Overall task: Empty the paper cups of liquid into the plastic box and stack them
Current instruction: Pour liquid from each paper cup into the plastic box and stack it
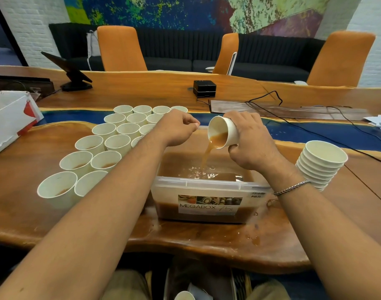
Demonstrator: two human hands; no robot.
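Cup (223,132) number-whatever is mid-pour: the right hand (250,144) has its grip wrapped round the cup's wall and tips it, mouth down and to the left, above the plastic box (209,187). A brown stream (208,153) runs from the lip into the box, which sits at the middle of the surface (22,213) and already holds a good depth of liquid. The left hand (176,128) hovers at about 11 o'clock from the box with fingers loosely curled, grasping nothing that I can see.

The step in hand, as I judge it, is emptying this one cup. Once the stream stops, the cup needs to be righted and carried to the stack of empties (321,163) at 3 o'clock from the box, then dropped squarely into the top cup. The left hand looks well placed to fetch the next one from the waiting cluster (111,141) at 10 o'clock (many remain, several showing liquid). Drips (254,239) already mark the surface at 5 o'clock from the box, so let the cup drain fully first.
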